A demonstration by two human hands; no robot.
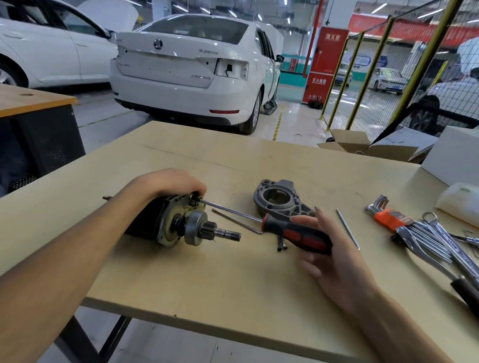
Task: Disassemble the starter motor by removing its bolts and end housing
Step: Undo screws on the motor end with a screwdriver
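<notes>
Left hand (176, 183) is clamped over the top of the starter motor (177, 222), fingers curled round its upper edge, pinning it on its side against the table (229, 284). Right hand (331, 255) has the red-and-black screwdriver (296, 233) by the handle, fingers wrapped loosely round it, with the tip sitting at a screw just under the left fingertips, on the motor's open face. The pinion gear and shaft poke out toward the right hand.

The end housing (282, 202) is already off, lying just past the screwdriver shaft. A couple of long through bolts (347, 228) are out too: one just right of the right hand, and what looks like another under the shaft.

So I'd say we're on the remaining face screws now. Next move needs the tip seated square and firm push while turning, or it'll cam out.

Hex key set (389, 216) and wrenches (442, 242) are further right.
</notes>
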